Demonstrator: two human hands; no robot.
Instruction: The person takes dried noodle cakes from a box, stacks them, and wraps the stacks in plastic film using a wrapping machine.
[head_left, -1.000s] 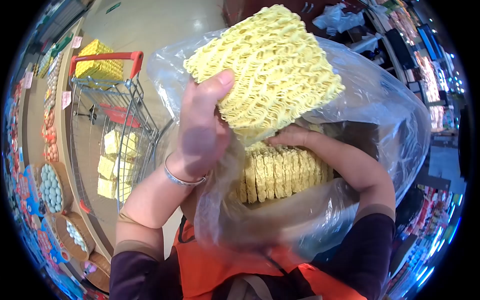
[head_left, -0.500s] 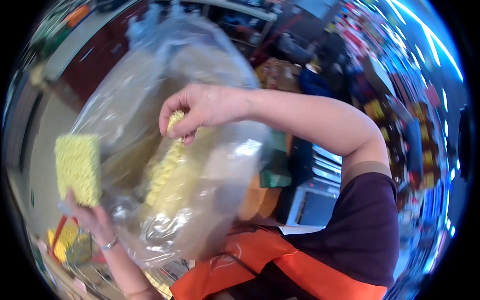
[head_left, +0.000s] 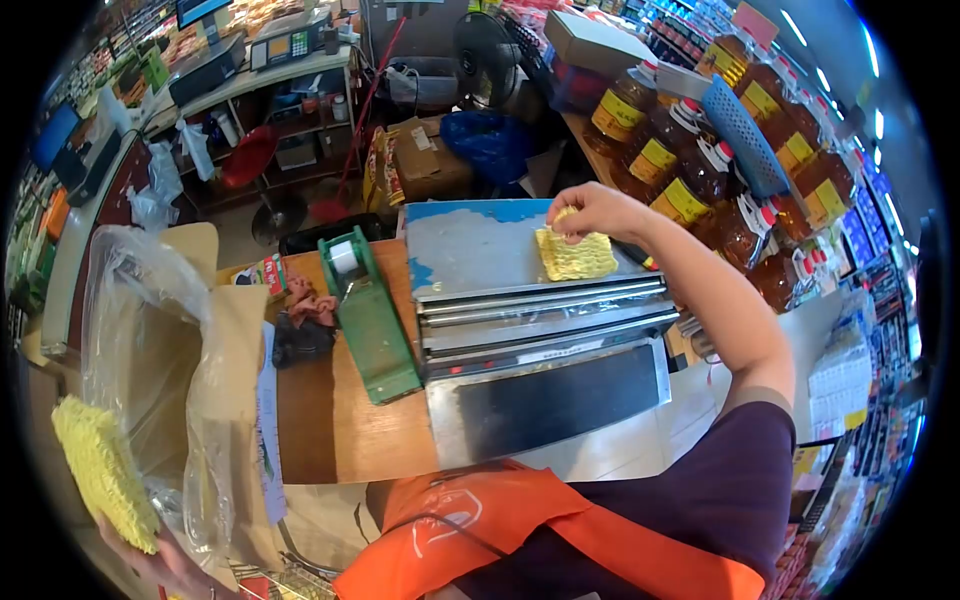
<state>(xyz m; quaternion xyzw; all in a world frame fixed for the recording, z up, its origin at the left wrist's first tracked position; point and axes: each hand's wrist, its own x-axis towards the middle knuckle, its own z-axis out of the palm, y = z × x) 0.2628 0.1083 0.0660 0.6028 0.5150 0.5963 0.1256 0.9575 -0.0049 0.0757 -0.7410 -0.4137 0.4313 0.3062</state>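
At the lower left, my left hand [head_left: 155, 560] is closed on a yellow block of dried noodles [head_left: 105, 472], tilted beside the bag. My right hand [head_left: 597, 212] pinches the top of a smaller-looking noodle block [head_left: 576, 255] over the worn metal top of a wrapping machine [head_left: 480, 245]. Whether this block rests on the surface I cannot tell. An open cardboard box [head_left: 237, 350] with a clear plastic liner bag [head_left: 205, 440] stands at the left; its inside is partly hidden by the plastic.
A green tape dispenser [head_left: 375, 335] and a dark crumpled bag [head_left: 303, 338] sit on the wooden table [head_left: 375, 445]. Large oil bottles [head_left: 655, 150] and a blue basket [head_left: 745, 135] stand at the back right. A red stool [head_left: 250, 157] is beyond the table.
The view has swung right, from the box to the wrapping machine. My right hand has moved out of the bag area with a noodle block. My left hand still holds its block.
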